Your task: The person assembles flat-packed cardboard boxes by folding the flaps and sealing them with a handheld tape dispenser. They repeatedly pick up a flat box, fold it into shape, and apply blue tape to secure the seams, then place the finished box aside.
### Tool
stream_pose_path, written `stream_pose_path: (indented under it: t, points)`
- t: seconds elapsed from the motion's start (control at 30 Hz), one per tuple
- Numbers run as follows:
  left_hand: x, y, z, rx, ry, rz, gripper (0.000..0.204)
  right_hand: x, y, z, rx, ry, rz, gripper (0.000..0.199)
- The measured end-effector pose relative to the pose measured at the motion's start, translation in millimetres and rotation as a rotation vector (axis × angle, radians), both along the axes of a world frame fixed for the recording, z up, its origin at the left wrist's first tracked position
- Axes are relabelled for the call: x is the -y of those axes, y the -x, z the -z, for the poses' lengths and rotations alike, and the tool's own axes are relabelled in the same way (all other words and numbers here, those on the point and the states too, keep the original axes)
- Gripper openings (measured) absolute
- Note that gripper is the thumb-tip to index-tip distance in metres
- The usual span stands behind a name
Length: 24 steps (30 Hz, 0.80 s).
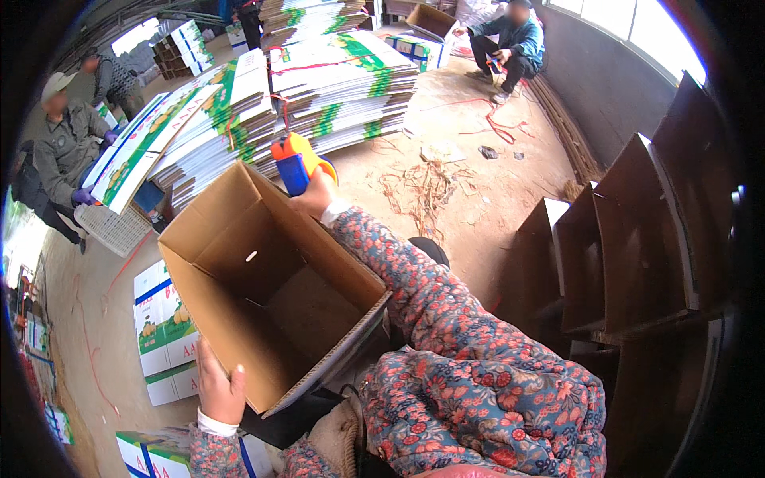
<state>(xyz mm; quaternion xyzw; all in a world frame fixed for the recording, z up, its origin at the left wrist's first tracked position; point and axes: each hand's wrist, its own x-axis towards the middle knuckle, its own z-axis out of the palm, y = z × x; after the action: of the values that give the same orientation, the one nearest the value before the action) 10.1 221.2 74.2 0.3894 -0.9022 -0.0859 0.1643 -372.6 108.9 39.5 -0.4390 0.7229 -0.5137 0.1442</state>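
Observation:
An open brown cardboard box (263, 279) lies tilted on my lap, its opening facing up at me. My left hand (219, 386) grips the near edge of the box at the lower left. My right hand (315, 191) reaches over the box's far corner and holds an orange and blue tape dispenser (295, 159) against the outside of the box. My sleeves are flower-patterned.
Stacks of flat printed white and green cartons (319, 88) lie behind the box. Folded printed boxes (163, 331) rest on the floor at left. Assembled brown boxes (629, 239) stand at right. A seated person (510, 44) works at the back, two others (68, 143) at left.

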Motion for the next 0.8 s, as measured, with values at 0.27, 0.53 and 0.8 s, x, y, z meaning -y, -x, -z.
stream_pose_path:
  t: [0.27,0.53,0.8]
  points:
    - [2.6,62.1,-14.1,0.528,-0.862,0.406,0.067,-5.2,6.9,15.0,0.015,0.015,-0.057,0.067]
    - [107.4,108.4,71.0,1.046,-0.257,0.121,0.048,4.8,-3.1,41.6,0.417,0.464,-0.140,0.022]
    - [239.4,136.9,64.5,0.224,-0.264,-0.106,0.055,-3.6,-2.0,43.0,0.421,0.327,-0.165,0.043]
